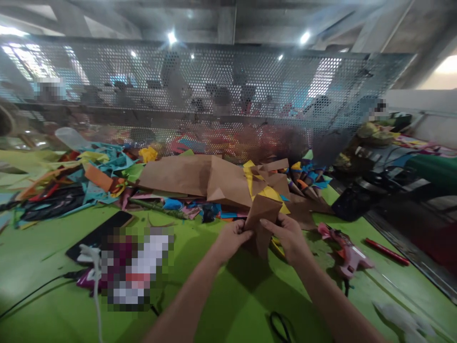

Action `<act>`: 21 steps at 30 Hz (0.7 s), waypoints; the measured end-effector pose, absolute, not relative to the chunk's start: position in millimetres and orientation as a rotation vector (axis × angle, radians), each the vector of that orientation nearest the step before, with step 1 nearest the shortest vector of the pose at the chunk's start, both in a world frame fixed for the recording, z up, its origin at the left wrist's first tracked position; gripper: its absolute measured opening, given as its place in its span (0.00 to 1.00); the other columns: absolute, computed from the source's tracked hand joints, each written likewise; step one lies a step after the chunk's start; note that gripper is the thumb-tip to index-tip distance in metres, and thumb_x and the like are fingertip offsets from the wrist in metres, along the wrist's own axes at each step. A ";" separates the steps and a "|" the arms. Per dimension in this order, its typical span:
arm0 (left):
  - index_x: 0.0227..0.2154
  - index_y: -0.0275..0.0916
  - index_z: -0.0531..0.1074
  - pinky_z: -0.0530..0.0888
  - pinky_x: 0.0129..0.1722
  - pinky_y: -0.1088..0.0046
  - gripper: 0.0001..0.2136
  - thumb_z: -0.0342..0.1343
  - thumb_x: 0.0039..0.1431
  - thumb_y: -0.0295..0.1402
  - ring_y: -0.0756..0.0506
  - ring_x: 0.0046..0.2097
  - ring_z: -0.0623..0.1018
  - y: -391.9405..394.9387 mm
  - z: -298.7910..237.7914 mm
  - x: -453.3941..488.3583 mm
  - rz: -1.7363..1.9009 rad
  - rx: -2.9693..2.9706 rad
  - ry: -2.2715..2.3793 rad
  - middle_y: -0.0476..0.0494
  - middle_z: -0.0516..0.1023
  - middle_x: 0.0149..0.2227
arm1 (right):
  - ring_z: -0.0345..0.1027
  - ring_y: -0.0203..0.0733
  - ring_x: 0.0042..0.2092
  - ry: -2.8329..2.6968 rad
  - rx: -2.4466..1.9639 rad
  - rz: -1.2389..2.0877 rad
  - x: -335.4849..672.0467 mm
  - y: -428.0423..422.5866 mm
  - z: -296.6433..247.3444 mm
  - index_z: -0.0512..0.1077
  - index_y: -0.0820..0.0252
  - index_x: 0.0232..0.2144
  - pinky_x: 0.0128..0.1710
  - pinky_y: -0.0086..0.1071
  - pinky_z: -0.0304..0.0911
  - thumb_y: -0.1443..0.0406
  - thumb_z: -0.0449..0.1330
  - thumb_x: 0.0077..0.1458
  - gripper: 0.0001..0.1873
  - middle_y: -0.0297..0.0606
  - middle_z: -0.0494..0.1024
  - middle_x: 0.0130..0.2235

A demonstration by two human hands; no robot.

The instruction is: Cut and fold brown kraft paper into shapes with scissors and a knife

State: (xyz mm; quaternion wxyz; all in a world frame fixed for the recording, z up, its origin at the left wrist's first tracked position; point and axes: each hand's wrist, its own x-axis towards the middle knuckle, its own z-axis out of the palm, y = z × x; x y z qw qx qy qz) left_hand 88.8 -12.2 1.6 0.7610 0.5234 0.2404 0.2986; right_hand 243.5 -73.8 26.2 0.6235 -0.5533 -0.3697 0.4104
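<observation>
Left hand and right hand pinch brown paper, each grip closed. A scrap pile lies beyond, a glue gun rightward.

Bare forearms converge, left hand and right hand near each other, fingers bent, thumbs turned inward

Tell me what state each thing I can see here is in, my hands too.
Brown paper piece: folded, held off the table
Left hand: gripping the paper's left edge
Right hand: gripping its right side
Large brown paper: creased, lying among scraps
Colored scraps: loose, heaped
Pink glue gun: lying down; on or off can't be told
Red pen: lying flat
Ceiling light: lit
</observation>
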 end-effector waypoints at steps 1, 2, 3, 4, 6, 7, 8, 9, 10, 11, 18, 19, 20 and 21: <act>0.36 0.36 0.77 0.71 0.43 0.67 0.19 0.66 0.45 0.45 0.44 0.38 0.77 -12.6 2.7 88.3 0.682 1.156 0.526 0.43 0.80 0.35 | 0.72 0.42 0.31 -0.839 -1.257 0.950 243.2 -73.9 26.0 0.79 0.60 0.30 0.34 0.34 0.66 0.58 0.73 0.38 0.16 0.36 0.81 0.30; 0.37 0.36 0.77 0.71 0.44 0.67 0.19 0.64 0.48 0.46 0.44 0.39 0.77 -12.7 3.9 88.0 0.721 1.179 0.537 0.43 0.80 0.36 | 0.72 0.42 0.31 -0.834 -1.242 0.960 242.5 -74.0 25.9 0.79 0.59 0.31 0.35 0.35 0.67 0.59 0.73 0.37 0.16 0.36 0.82 0.30; 0.38 0.37 0.77 0.71 0.44 0.68 0.18 0.62 0.51 0.46 0.43 0.40 0.77 -12.6 5.1 87.7 0.751 1.203 0.550 0.43 0.80 0.37 | 0.73 0.42 0.31 -0.828 -1.230 0.970 241.3 -74.2 25.9 0.79 0.59 0.30 0.35 0.35 0.67 0.59 0.73 0.37 0.16 0.36 0.82 0.30; 0.38 0.37 0.77 0.71 0.44 0.68 0.18 0.61 0.52 0.46 0.43 0.40 0.77 -12.4 6.0 87.6 0.769 1.224 0.565 0.43 0.80 0.37 | 0.73 0.42 0.31 -0.823 -1.222 0.978 239.8 -74.3 26.0 0.79 0.59 0.30 0.35 0.35 0.67 0.59 0.74 0.36 0.16 0.36 0.82 0.30; 0.37 0.37 0.77 0.71 0.42 0.68 0.17 0.60 0.53 0.46 0.43 0.39 0.77 -11.9 6.7 88.1 0.778 1.242 0.592 0.43 0.80 0.35 | 0.73 0.43 0.32 -0.801 -1.205 0.986 235.6 -74.7 26.3 0.79 0.59 0.31 0.35 0.35 0.67 0.59 0.74 0.36 0.17 0.36 0.83 0.32; 0.37 0.37 0.77 0.71 0.42 0.68 0.16 0.60 0.53 0.45 0.43 0.39 0.76 -11.8 6.5 88.5 0.780 1.239 0.595 0.44 0.80 0.35 | 0.74 0.43 0.32 -0.778 -1.195 0.994 233.0 -74.9 26.3 0.78 0.59 0.32 0.35 0.35 0.67 0.59 0.74 0.35 0.18 0.36 0.83 0.33; 0.37 0.37 0.77 0.71 0.42 0.68 0.15 0.60 0.53 0.44 0.43 0.38 0.76 -11.9 5.8 89.1 0.785 1.236 0.592 0.44 0.80 0.34 | 0.74 0.44 0.32 -0.747 -1.182 1.010 230.3 -75.0 26.1 0.78 0.59 0.33 0.35 0.35 0.68 0.60 0.74 0.35 0.19 0.37 0.83 0.33; 0.37 0.38 0.77 0.71 0.42 0.68 0.14 0.59 0.54 0.43 0.43 0.38 0.76 -12.1 5.0 89.7 0.789 1.239 0.592 0.44 0.80 0.34 | 0.74 0.44 0.33 -0.709 -1.168 1.036 227.7 -75.1 25.7 0.79 0.59 0.33 0.35 0.35 0.68 0.60 0.75 0.34 0.20 0.38 0.83 0.34; 0.36 0.38 0.77 0.71 0.42 0.68 0.14 0.59 0.54 0.43 0.43 0.38 0.76 -12.5 4.0 90.1 0.791 1.249 0.599 0.44 0.80 0.34 | 0.75 0.44 0.32 -0.669 -1.154 1.068 225.3 -75.2 25.1 0.79 0.59 0.33 0.35 0.35 0.68 0.61 0.75 0.33 0.20 0.38 0.84 0.34; 0.35 0.38 0.78 0.71 0.41 0.68 0.13 0.58 0.54 0.42 0.43 0.37 0.76 -13.0 3.1 90.5 0.790 1.267 0.611 0.44 0.80 0.34 | 0.75 0.44 0.32 -0.635 -1.140 1.097 223.3 -75.2 24.4 0.79 0.59 0.32 0.35 0.35 0.69 0.61 0.75 0.33 0.20 0.38 0.84 0.34; 0.32 0.37 0.78 0.69 0.37 0.69 0.12 0.57 0.55 0.42 0.43 0.35 0.74 -16.2 5.1 92.6 0.699 1.350 0.589 0.44 0.79 0.31 | 0.76 0.45 0.30 -0.598 -1.106 1.038 231.5 -75.1 22.7 0.79 0.59 0.31 0.34 0.36 0.70 0.62 0.74 0.37 0.15 0.38 0.84 0.31; 0.31 0.37 0.77 0.69 0.35 0.70 0.12 0.58 0.55 0.42 0.44 0.34 0.74 -16.6 6.4 92.9 0.687 1.345 0.591 0.45 0.78 0.30 | 0.76 0.44 0.30 -0.591 -1.101 1.017 234.9 -74.9 22.7 0.79 0.58 0.31 0.33 0.35 0.70 0.62 0.74 0.38 0.15 0.37 0.84 0.31; 0.29 0.37 0.77 0.68 0.34 0.71 0.12 0.58 0.54 0.42 0.45 0.32 0.73 -16.8 7.6 93.1 0.676 1.343 0.598 0.46 0.78 0.29 | 0.76 0.43 0.30 -0.589 -1.095 0.995 237.9 -74.6 22.7 0.79 0.57 0.32 0.33 0.35 0.70 0.62 0.73 0.38 0.15 0.37 0.84 0.31; 0.28 0.37 0.76 0.67 0.33 0.71 0.12 0.58 0.54 0.42 0.45 0.31 0.72 -16.9 8.3 93.0 0.668 1.346 0.605 0.46 0.77 0.28 | 0.76 0.43 0.30 -0.595 -1.087 0.972 240.2 -74.4 22.7 0.79 0.57 0.32 0.33 0.35 0.70 0.62 0.73 0.39 0.14 0.36 0.84 0.32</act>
